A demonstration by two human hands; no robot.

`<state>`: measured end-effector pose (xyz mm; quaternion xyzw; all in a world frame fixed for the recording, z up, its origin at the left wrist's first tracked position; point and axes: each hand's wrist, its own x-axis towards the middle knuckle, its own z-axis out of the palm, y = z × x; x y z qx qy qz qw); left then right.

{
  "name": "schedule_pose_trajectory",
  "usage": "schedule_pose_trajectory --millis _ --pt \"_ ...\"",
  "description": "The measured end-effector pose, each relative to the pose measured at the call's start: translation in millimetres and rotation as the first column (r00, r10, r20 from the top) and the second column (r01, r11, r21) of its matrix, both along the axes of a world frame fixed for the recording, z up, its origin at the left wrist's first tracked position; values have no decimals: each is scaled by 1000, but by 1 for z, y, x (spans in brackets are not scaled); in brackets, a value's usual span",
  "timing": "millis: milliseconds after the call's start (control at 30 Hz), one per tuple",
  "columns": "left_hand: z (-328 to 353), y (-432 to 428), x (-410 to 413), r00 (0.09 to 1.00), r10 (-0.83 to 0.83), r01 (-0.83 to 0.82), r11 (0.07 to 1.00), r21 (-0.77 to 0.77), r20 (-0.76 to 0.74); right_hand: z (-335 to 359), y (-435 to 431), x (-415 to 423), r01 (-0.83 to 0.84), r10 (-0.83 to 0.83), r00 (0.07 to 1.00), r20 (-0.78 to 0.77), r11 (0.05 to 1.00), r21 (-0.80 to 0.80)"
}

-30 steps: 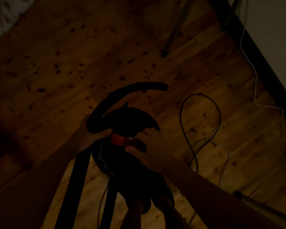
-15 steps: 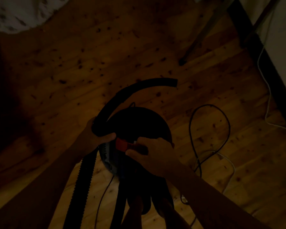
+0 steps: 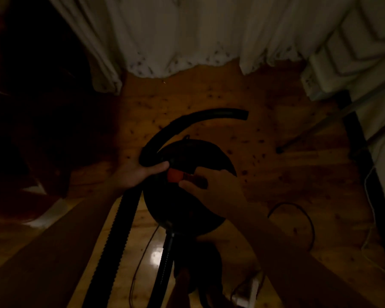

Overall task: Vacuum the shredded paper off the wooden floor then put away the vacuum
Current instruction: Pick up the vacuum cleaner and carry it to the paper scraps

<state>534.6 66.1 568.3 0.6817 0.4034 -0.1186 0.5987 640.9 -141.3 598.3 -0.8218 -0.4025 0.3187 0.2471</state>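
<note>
Both hands are on the vacuum: the left hand (image 3: 136, 175) is wrapped round the black hose (image 3: 198, 117) where it curves off the body, and the right hand (image 3: 216, 194) has its fingers curled over the red handle (image 3: 175, 175) on top. The vacuum cleaner (image 3: 198, 156) sits mid-floor, near the person's legs, on or just above the wooden floor (image 3: 276, 181); I can't tell which. I see no shredded paper, so I'd judge this the putting-away step. Next comes carrying it off, minding the black cord (image 3: 312, 221) looped to the right. It's very dim: the left is lost in shadow, and the hose's ribbed length (image 3: 118, 230) runs out of view.
</note>
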Motion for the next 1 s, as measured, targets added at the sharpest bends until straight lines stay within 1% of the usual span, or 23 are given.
schedule_pose_trajectory --millis 67,133,233,367,467,567,667,700,800,1000 --pt "39 5 -12 998 61 -63 997 39 31 31 13 -3 -15 13 999 38 999 50" --pt "62 10 -18 995 100 -101 993 64 23 51 20 -3 -14 6 996 92 996 91" --pt "112 16 -46 977 205 -209 975 80 52 106 34 -15 -94 64 980 187 983 156" --pt "174 20 -83 958 271 -279 956 94 90 173 51 -33 -200 144 946 292 965 171" --pt "212 14 -115 930 345 -359 927 107 130 210 62 -53 -270 188 917 351 942 201" --pt "243 7 -153 897 414 -430 898 92 153 241 70 -81 -337 245 888 389 923 186" --pt "260 -2 -200 861 481 -496 865 70 165 265 76 -114 -425 322 841 435 890 163" --pt "266 -6 -219 849 505 -519 853 63 155 271 78 -128 -455 351 828 437 877 157" --pt "273 -16 -263 819 539 -557 829 44 198 280 83 -162 -510 408 806 429 846 153" --pt "280 -46 -363 707 687 -702 711 43 168 284 84 -254 -633 523 725 448 763 135"
